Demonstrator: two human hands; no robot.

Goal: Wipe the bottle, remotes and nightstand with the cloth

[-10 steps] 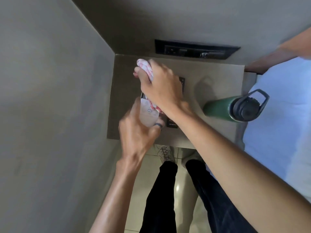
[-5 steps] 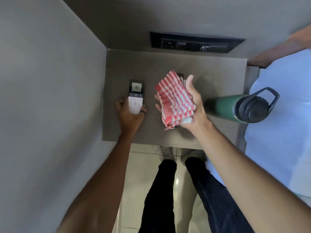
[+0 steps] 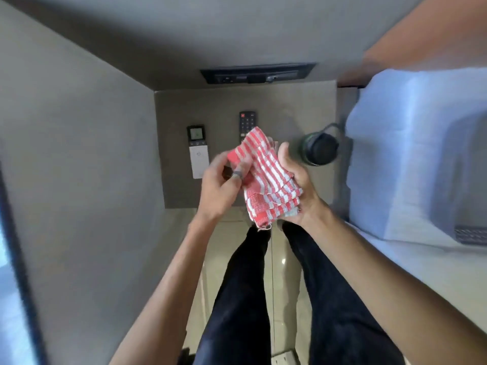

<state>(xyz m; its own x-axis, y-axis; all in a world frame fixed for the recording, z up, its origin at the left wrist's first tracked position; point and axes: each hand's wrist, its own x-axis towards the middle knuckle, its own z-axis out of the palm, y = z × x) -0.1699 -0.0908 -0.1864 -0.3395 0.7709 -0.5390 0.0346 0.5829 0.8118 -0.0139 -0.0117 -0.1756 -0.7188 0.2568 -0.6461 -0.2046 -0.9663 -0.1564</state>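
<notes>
While the cloth (image 3: 263,177) is held up above the front edge of the nightstand (image 3: 290,111), nothing on that top is being touched. The cloth is bunched and folded in layers; it is cradled in the right hand (image 3: 297,185), whose fingers are curled round its right side, and its left upper corner is pinched by the fingers of the left hand (image 3: 218,188). A refolding of the cloth is judged to be in hand, with more wiping to follow.

Three things are seen on the nightstand. A white remote (image 3: 198,151) lies near its left side, a black remote (image 3: 247,125) lies near its middle with its near end hidden behind the cloth, and the bottle (image 3: 320,148) stands upright close to its right edge, beside the bed (image 3: 411,154).

Several risks can be judged from this. The bottle is placed so near the right edge that it could be tipped or pushed off by a broad sweep of the cloth or by the right forearm. The remotes are light and loose, so they could be dragged toward the front edge and dropped on the tiled floor if the top is wiped without their being lifted first. Loose threads are seen hanging from the cloth's lower corner; these could be caught on the bottle's carrying loop. The frame is somewhat blurred, so finer detail of the grip cannot be told.
</notes>
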